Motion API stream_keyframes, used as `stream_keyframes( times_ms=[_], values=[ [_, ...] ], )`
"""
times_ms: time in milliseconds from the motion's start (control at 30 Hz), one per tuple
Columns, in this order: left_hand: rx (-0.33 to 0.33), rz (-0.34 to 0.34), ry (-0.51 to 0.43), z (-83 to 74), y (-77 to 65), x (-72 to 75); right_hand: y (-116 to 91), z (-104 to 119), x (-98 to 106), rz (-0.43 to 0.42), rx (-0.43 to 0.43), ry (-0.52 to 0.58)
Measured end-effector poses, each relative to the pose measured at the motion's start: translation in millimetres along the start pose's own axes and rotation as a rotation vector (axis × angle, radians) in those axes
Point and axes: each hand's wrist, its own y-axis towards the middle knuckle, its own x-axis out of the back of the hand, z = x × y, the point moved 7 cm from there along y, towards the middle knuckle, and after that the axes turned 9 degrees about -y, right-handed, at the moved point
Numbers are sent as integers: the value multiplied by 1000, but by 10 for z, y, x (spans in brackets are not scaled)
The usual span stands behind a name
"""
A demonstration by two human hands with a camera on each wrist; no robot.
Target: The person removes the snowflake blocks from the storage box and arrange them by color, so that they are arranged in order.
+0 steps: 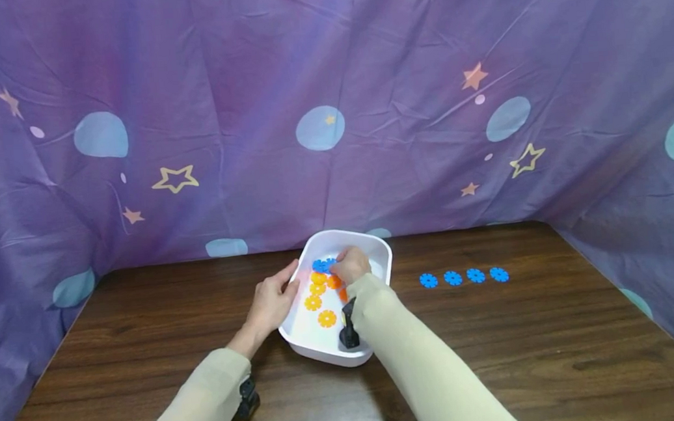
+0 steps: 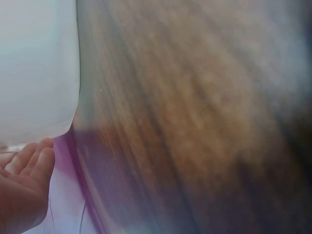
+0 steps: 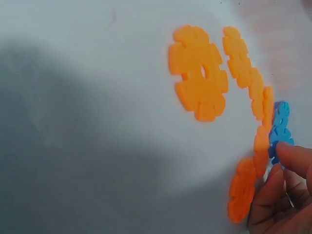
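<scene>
Left grip (image 1: pixel 268 303): bare hand with a cream sleeve, grasping the tub's left wall, thumb at the rim and fingers along the outside.
White plastic tub (image 1: pixel 308 351): rectangular with rounded corners, open side up, resting on the surface; its long axis runs from near to far, the far end leaning slightly right.
Orange discs, notched plastic (image 1: pixel 313 302): lying in the tub, strung along its length from near middle toward the far end; round, so no long axis.
Blue discs in tub, notched plastic (image 1: pixel 319 266): bunched toward the far end, beyond the orange ones; count partly hidden by fingers.
Right grip (image 1: pixel 354 266): inside the tub, thumb and finger pinching a blue disc (image 3: pixel 280 139); whether it is lifted cannot be told.
Row of four blue discs (image 1: pixel 452 278): flat on the surface, right of the tub, spaced apart, running left to right.
Surface (image 1: pixel 558 351): dark brown wood grain.
Room: creased purple cloth (image 1: pixel 246 80) with stars and pale blue ovals, behind and at both sides.
</scene>
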Motion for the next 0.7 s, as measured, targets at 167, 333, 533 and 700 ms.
stream_keyframes(
  times_ms=[167,333,533,700],
  values=[
    [-4,-2,2,-10,-1,5,-1,3,-2,8,-3,16],
    [-11,-7,10,-17,1,8,0,7,-6,21,-7,39],
    [-10,-9,20,-4,10,3,1,9,-18,38,-34,64],
    [-5,-7,19,17,10,-5,4,13,-52,77,-40,119]
  ],
)
